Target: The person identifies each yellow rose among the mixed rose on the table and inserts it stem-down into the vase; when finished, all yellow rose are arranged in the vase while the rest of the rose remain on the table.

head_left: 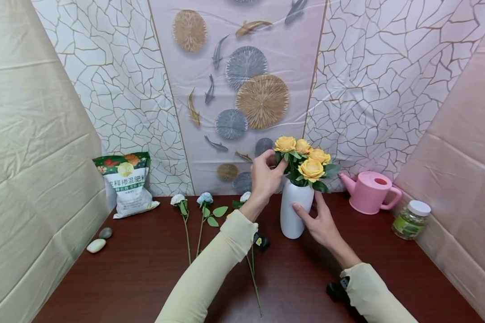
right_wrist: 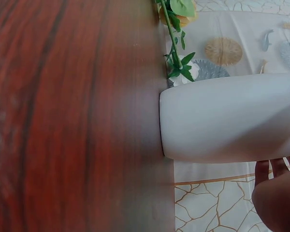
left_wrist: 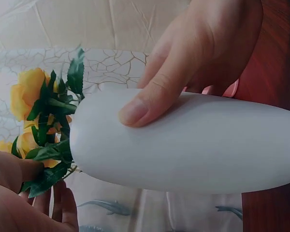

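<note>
A white vase (head_left: 296, 204) stands upright on the dark red-brown table, holding several yellow roses (head_left: 311, 169) with green leaves. My right hand (head_left: 324, 223) grips the vase from the right, thumb across its front and fingers round the far side. At the left of the blooms, just above the vase mouth, is my left hand (head_left: 265, 176). Its thumb and fingers pinch a green leaf (left_wrist: 49, 180) low on the bouquet in the left wrist view. In the right wrist view the vase base (right_wrist: 171, 125) meets the tabletop.
Left of the vase lie a white rose (head_left: 178, 200), a blue rose (head_left: 205, 198) and another white rose (head_left: 245, 196). A fertilizer bag (head_left: 131, 190) and two stones (head_left: 96, 245) are far left. At right stand a pink watering can (head_left: 369, 193) and a lidded jar (head_left: 411, 220).
</note>
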`<state>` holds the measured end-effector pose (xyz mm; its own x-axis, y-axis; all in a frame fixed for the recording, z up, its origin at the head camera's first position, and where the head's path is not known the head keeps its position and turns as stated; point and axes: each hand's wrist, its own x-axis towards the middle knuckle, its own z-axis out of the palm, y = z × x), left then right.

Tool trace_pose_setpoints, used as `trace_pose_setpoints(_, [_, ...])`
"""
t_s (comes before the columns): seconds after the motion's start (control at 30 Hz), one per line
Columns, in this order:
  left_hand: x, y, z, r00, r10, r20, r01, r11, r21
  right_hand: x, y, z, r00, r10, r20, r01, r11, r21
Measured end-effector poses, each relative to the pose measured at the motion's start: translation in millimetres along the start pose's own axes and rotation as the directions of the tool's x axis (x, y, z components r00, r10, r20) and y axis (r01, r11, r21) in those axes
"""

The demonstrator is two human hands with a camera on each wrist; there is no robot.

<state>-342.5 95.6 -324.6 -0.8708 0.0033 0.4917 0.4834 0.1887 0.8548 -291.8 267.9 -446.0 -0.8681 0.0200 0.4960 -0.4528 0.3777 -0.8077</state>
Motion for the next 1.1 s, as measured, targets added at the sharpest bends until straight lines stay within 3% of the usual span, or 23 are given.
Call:
trace_pose_setpoints(0.13, [0.7, -4.4, -0.5, 1.000, -0.013, 0.018, 0.013, 1.000, -0.017, 0, -2, 0, 1.000, 0.009, 0.002, -0.009, 1.000, -0.011])
trace_pose_setpoints(0.27, [0.3, -10.7, -6.4, 0.998, 0.001, 0.070, 0.006, 0.995, -0.098, 0, -3, 0, 1.000, 0.008, 0.001, -0.008, 1.000, -0.011])
trace_pose_setpoints(0.43, [-1.1, -17.2, -21.5, 0.992, 0.014, 0.128, 0.012, 0.979, -0.205, 0, -1, -1, 1.000, 0.008, 0.001, -0.008, 1.000, 0.000])
trace_pose_setpoints(0.53, [-3.1, -21.0, -34.2, 0.989, 0.030, 0.148, 0.001, 0.978, -0.208, 0, 1, -1, 1.000, 0.003, 0.000, -0.003, 1.000, 0.007])
trace_pose_setpoints(0.63, [-9.5, -29.5, -50.7, 0.983, 0.033, 0.178, -0.006, 0.988, -0.154, 1, 1, -1, 1.000, 0.003, -0.005, -0.003, 1.000, 0.009])
trace_pose_setpoints(0.8, [-32.2, -57.8, -82.1, 0.973, -0.040, 0.226, 0.037, 0.999, 0.018, 0, 1, 0, 1.000, 0.011, 0.002, -0.011, 1.000, 0.008])
trace_pose_setpoints(1.1, [-70.0, -103.7, -130.2, 0.934, -0.224, 0.278, 0.162, 0.960, 0.230, 1, 2, 1, 1.000, 0.009, 0.000, -0.009, 1.000, 0.002])
